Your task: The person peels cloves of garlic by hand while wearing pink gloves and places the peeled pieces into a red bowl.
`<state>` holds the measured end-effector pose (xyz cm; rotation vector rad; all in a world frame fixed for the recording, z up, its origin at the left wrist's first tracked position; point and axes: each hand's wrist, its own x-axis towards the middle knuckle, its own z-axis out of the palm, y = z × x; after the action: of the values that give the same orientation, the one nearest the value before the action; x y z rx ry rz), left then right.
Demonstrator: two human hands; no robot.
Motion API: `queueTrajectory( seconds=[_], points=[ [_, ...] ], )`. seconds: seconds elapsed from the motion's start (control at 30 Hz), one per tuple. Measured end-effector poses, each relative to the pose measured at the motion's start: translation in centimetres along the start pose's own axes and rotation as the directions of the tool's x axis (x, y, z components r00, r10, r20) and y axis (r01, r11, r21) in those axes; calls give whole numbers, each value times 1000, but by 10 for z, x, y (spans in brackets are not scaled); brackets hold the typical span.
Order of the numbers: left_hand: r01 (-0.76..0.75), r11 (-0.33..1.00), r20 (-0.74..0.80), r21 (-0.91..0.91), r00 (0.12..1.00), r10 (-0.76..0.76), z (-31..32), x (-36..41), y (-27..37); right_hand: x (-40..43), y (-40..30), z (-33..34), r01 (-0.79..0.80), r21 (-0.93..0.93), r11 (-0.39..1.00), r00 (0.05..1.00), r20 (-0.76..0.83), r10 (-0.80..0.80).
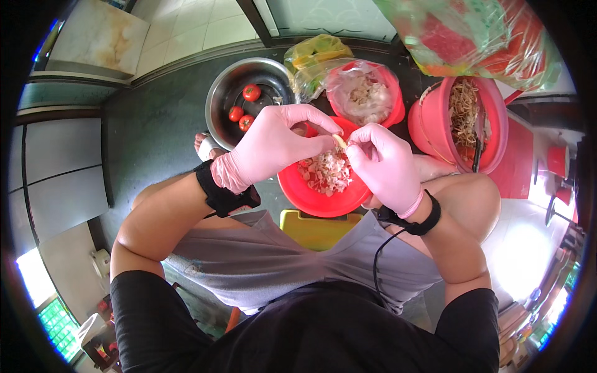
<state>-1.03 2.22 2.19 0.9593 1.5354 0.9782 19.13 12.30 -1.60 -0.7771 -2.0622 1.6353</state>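
Both my hands wear pink gloves and meet above a red plastic bowl [322,208]. Between thumb and forefinger, my left hand [275,147] pinches a pale garlic clove [340,141]. The closed fingertips of my right hand [389,165] are at the clove's other end; whether they grip the clove itself or its skin is too small to tell. Below them, garlic skins and pieces [329,171] lie heaped in the bowl. My left hand partly covers the bowl's far left side.
Several tomatoes [252,92] sit in a steel basin [215,88]. Behind the bowl stands a bag-lined pink container [396,105] of garlic, beside a yellow plastic bag [319,49]. A pink bucket [422,119] at right holds dry scraps and a dark-handled tool [477,156].
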Motion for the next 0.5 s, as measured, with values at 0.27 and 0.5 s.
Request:
queueTrajectory(
  seconds=[0.27, 0.5],
  points=[
    [37, 966, 45, -257, 999, -26, 8, 3, -9, -1, 3, 1, 71, -37, 997, 997, -23, -71],
    [81, 975, 67, -209, 995, -69, 8, 5, -10, -2, 1, 2, 83, -40, 996, 996, -18, -84]
  ],
)
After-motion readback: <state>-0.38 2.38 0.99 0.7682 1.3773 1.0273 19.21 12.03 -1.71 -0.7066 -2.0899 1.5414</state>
